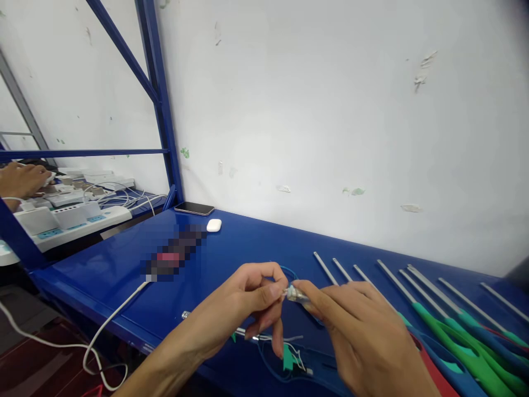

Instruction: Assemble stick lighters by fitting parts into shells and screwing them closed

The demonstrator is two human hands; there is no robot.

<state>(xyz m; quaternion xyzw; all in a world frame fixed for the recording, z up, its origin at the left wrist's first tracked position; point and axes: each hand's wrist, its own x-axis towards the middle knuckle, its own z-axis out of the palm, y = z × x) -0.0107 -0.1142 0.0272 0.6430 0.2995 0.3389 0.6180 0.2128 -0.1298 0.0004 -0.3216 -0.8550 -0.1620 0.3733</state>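
In the head view my left hand (262, 298) is closed in a pinch on something small that its fingertips mostly hide. My right hand (363, 325) grips a small clear, whitish cylindrical piece (295, 294), its near end meeting my left fingertips. Below my hands lies a blue part (318, 366) with a teal-green clip (288, 357), thin white wires and a blue cord loop. A metal rod end (185, 315) pokes out left of my left forearm. My right hand partly covers several tools on the right.
Several metal rods with green, blue and red handles (450, 342) lie along the right of the blue table (248, 237). A phone (194, 208), a white case (214, 225) and a cabled, pixelated object (176, 253) lie left. Beyond the frame, another person's hand (22, 179) is near power strips.
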